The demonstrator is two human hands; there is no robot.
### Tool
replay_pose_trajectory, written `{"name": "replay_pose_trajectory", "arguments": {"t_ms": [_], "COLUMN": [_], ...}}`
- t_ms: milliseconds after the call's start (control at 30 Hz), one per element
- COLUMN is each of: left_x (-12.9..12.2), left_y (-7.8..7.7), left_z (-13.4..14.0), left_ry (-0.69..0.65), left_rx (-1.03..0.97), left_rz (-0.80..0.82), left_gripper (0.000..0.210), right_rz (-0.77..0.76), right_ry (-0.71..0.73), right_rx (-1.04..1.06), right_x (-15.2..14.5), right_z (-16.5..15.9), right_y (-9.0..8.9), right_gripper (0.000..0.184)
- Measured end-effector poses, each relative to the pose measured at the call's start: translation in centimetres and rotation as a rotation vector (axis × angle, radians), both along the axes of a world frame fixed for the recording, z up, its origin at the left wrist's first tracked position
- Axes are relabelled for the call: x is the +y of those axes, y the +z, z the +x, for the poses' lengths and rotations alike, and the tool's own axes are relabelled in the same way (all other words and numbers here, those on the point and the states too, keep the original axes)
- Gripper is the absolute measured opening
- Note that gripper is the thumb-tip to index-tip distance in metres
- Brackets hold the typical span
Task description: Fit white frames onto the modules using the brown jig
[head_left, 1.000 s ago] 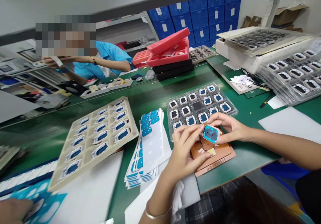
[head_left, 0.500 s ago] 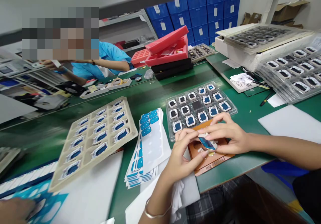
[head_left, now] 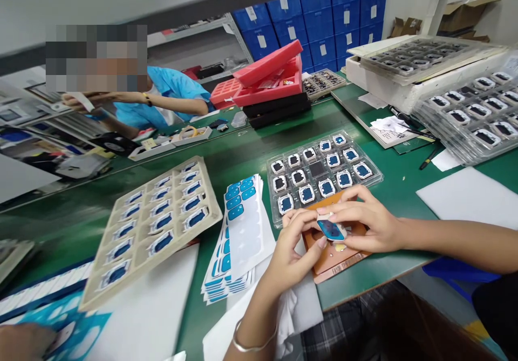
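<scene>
Over an orange-brown fixture plate (head_left: 324, 270), my two hands hold a small blue-faced part (head_left: 331, 230) with a pale rim. It is tilted, its glossy blue face turned towards me. My left hand (head_left: 297, 245), with a bangle on the wrist, has its fingers closed at the part's left side. My right hand (head_left: 372, 222) pinches it from the right, fingers at the upper edge and thumb below. A yellow bit (head_left: 340, 247) lies on the plate under the part. Just behind, a clear tray (head_left: 275, 216) holds several white-rimmed parts, some black-faced, some blue-faced.
Left of my hands lie stacked sheets of blue stickers (head_left: 246, 231) and a tilted beige tray (head_left: 151, 261) of parts. A blurred hand (head_left: 26, 342) is at the lower left. Stacked trays (head_left: 457, 145) stand right; red foam boxes (head_left: 269, 94) and a person in blue (head_left: 180, 88) are behind.
The blue-faced part has shifted slightly left and its face shows more towards me. My left thumb has drawn back a little. The person across has moved slightly.
</scene>
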State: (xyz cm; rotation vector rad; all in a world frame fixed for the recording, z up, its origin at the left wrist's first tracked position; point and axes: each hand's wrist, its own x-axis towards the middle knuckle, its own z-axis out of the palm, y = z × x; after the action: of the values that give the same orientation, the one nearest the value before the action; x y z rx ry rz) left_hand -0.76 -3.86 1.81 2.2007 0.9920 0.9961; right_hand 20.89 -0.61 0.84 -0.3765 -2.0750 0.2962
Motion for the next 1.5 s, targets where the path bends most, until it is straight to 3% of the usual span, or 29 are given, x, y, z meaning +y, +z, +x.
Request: {"name": "replay_pose_trajectory", "arguments": {"t_ms": [267, 400, 500, 867, 1300, 1500], "left_x": [0.1, 0.2, 0.3, 0.2, 0.3, 0.2], "left_y": [0.0, 0.1, 0.2, 1.3, 1.3, 1.1], "left_z": [-0.2, -0.5, -0.5, -0.1, 0.1, -0.2], "left_ry": [0.038, -0.045, -0.116, -0.199, -0.21, -0.149], "left_rx": [-0.084, -0.161, -0.19, -0.071, -0.043, -0.002], "left_rz": [-0.103, -0.179, -0.208, -0.231, -0.199, -0.225], "left_gripper": [0.019, 0.037, 0.038, 0.042, 0.044, 0.049], "right_rz": [-0.05, -0.09, -0.082, -0.063, -0.088, -0.067], "right_ry": [0.034, 0.044, 0.047, 0.118, 0.183, 0.207], "right_rx": [0.008, 0.032, 0.02, 0.014, 0.049, 0.06], "right_x": [-0.1, -0.1, -0.1, 0.0, 0.3, 0.7], "right_z": [-0.1, -0.2, -0.2, -0.2, -0.2, 0.3], "right_y": [0.3, 0.2, 0.1, 0.3, 0.5, 0.8], "right_gripper": [0.034, 0.036, 0.035, 0.033, 0.028, 0.028]}}
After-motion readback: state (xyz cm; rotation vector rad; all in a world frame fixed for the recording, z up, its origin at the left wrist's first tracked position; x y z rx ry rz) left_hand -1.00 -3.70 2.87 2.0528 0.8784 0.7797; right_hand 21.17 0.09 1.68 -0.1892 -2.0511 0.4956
